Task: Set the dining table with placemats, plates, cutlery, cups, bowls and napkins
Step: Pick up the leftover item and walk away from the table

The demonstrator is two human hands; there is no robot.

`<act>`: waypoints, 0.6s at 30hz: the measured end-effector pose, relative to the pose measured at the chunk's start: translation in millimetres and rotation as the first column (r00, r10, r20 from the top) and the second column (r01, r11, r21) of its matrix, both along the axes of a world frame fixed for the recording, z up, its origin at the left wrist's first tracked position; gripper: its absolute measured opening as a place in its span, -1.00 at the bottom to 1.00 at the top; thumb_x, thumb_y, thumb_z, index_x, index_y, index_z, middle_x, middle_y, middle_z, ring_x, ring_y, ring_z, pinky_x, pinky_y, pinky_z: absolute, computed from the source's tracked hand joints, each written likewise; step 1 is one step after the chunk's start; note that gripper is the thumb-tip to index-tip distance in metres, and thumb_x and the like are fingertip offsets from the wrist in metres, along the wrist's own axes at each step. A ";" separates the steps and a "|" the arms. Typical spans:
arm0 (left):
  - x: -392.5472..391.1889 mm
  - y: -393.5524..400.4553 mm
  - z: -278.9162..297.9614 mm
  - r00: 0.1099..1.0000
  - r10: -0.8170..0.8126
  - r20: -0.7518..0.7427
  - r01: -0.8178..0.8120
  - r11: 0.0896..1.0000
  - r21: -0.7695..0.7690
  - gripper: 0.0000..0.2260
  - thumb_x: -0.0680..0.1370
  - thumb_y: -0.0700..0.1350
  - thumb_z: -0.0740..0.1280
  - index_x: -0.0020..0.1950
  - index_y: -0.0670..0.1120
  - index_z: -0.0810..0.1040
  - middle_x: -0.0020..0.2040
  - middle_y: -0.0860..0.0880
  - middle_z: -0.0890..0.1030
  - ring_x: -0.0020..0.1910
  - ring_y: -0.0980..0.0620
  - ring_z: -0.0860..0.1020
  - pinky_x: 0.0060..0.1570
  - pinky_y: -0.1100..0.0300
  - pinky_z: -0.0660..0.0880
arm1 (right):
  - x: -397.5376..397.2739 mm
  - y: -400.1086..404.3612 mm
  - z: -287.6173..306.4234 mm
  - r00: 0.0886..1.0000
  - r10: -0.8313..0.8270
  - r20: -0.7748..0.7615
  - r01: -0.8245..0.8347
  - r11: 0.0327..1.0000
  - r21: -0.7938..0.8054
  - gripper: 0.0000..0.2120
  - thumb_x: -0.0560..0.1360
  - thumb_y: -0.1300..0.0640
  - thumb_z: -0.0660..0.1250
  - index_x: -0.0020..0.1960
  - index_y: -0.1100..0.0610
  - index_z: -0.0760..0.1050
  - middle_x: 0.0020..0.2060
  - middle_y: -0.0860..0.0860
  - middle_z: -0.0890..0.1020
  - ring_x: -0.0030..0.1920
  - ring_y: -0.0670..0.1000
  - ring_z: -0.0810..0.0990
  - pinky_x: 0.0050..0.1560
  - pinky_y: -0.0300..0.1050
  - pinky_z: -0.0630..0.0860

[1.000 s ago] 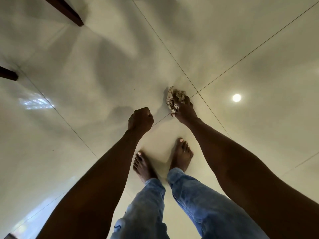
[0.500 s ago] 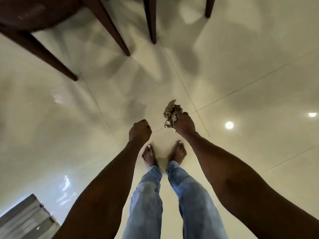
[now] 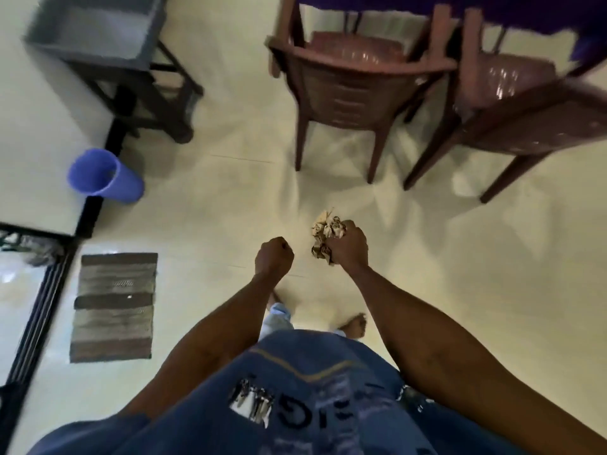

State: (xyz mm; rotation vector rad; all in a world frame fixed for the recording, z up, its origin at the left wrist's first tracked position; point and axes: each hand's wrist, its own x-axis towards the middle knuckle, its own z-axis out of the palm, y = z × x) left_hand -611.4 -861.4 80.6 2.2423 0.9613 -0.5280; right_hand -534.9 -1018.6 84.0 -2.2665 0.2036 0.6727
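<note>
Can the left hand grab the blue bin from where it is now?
Probably not yet. The left hand is a fist in front of the body, and the blue bin stands well off to the left across bare floor.

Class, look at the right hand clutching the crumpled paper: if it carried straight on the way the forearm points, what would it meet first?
Probably the nearer brown chair. The right hand, gripping the crumpled paper, points up-frame over bare floor towards the chair's legs; depth is unclear from this one view.
</note>
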 end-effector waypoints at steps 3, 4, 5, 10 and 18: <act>-30.3 62.1 2.8 0.989 0.147 0.017 -0.147 0.989 -0.001 -0.80 0.52 -0.16 0.18 -0.05 -0.10 0.60 0.00 -0.16 0.65 -0.02 -0.21 0.58 -0.17 0.16 0.39 | -11.3 69.8 7.5 0.999 0.053 0.000 -0.053 0.998 0.020 -0.57 0.34 0.00 0.47 0.17 0.07 0.51 0.05 0.10 0.60 0.05 0.15 0.58 -0.11 -0.17 0.34; -40.0 83.2 1.6 0.981 0.192 0.011 -0.192 0.981 -0.005 -0.80 0.51 -0.17 0.18 -0.06 -0.12 0.60 -0.01 -0.16 0.65 -0.04 -0.21 0.58 -0.18 0.16 0.39 | -16.8 93.9 6.6 0.998 0.068 -0.001 -0.068 0.997 0.032 -0.55 0.34 0.01 0.47 0.19 0.07 0.51 0.06 0.10 0.60 0.05 0.15 0.58 -0.11 -0.17 0.35; -49.0 110.8 0.1 0.970 0.243 0.011 -0.243 0.970 -0.003 -0.80 0.50 -0.17 0.19 -0.05 -0.13 0.61 -0.03 -0.16 0.65 -0.06 -0.21 0.59 -0.18 0.15 0.40 | -21.2 125.1 6.1 0.996 0.090 0.009 -0.090 0.995 0.050 -0.54 0.35 0.03 0.48 0.21 0.09 0.50 0.06 0.09 0.60 0.04 0.14 0.58 -0.11 -0.18 0.35; -84.7 230.8 1.8 0.919 0.393 0.014 -0.393 0.919 0.039 -0.81 0.51 -0.18 0.19 -0.05 -0.12 0.60 -0.06 -0.14 0.64 -0.12 -0.18 0.59 -0.20 0.14 0.46 | -42.1 260.7 5.9 0.984 0.172 -0.046 -0.167 0.981 0.096 -0.59 0.37 0.15 0.49 0.11 0.18 0.39 -0.02 0.04 0.54 -0.01 0.11 0.57 -0.11 -0.13 0.43; -110.6 383.9 14.4 0.869 0.491 0.055 -0.494 0.861 0.122 -0.77 0.52 -0.17 0.19 0.02 -0.13 0.62 0.01 -0.17 0.66 -0.02 -0.21 0.61 -0.19 0.14 0.42 | -38.1 443.1 12.0 0.924 0.378 -0.062 -0.367 0.920 0.137 -0.63 0.39 0.12 0.45 0.14 0.15 0.45 0.05 0.13 0.56 -0.07 0.15 0.54 -0.15 -0.10 0.44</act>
